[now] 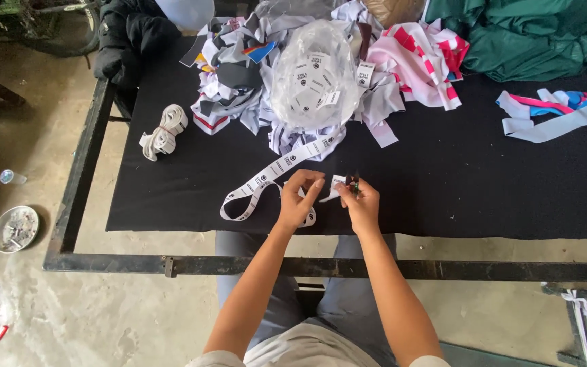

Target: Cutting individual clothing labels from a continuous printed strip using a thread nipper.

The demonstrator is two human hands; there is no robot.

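Overhead view of a seated person at a black cloth-covered table (443, 197) with a dark metal frame. The left hand (298, 200) is curled, its fingertips pinching a long white label ribbon (266, 175) that runs away to the left in a loop and up toward the heap of cut pieces. The right hand (360, 204) is closed around a small dark cutting tool (354, 182), too small to identify further, held at the ribbon's free end, where a short white label piece (338, 181) sits between the two hands. Both hands hover just above the near edge of the table. Behind them lies a clear plastic bag of cut labels (314, 75) on a pile of grey and white fabric scraps (239, 81). Pink-and-white striped cloth (422, 58) lies to the right of the bag, green cloth (531, 37) at the far right corner. A bundle of white elastic (163, 132) rests near the left edge. A metal dish (15, 229) stands on the concrete floor.
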